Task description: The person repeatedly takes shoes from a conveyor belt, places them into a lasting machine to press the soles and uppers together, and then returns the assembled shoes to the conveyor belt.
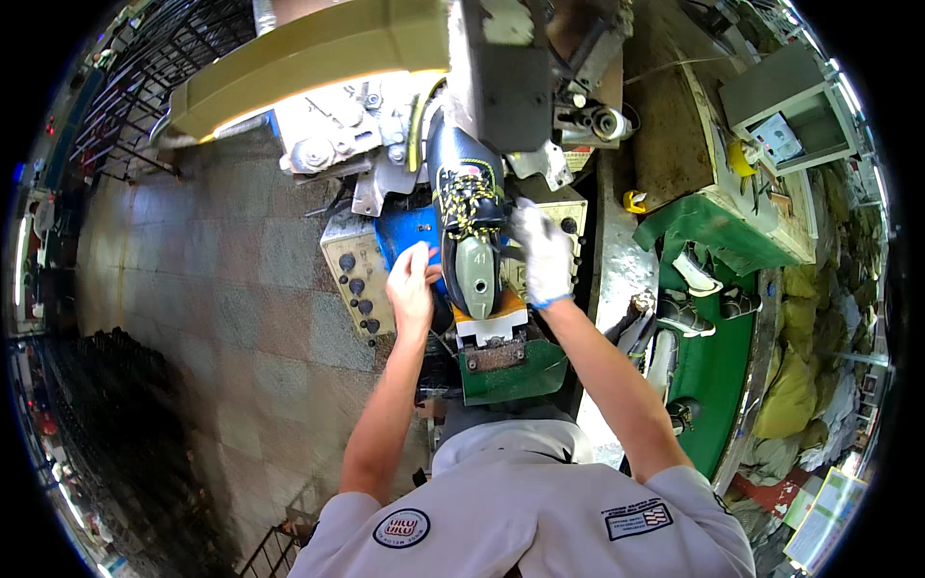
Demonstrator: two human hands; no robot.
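A black shoe (466, 173) with yellow-and-black laces sits on a grey-green shoe last (475, 275) in the middle of the machine, toe pointing away from me. The last's heel end rests near me above an orange-and-white support (489, 328). My left hand (412, 285), bare, is just left of the shoe's heel, its fingers bent toward it and slightly apart, with nothing visible between them. On the right side of the shoe is my right hand (541, 252) in a white glove. Motion smears its fingers, and I cannot tell whether they grip the shoe's dark edge.
Metal clamps (369, 144) and a dark machine head (506, 91) surround the toe. Beige control boxes (355, 275) with black knobs flank the shoe. To the right, several shoes (686, 313) lie on a green conveyor (718, 376). A worktable (674, 144) stands beyond.
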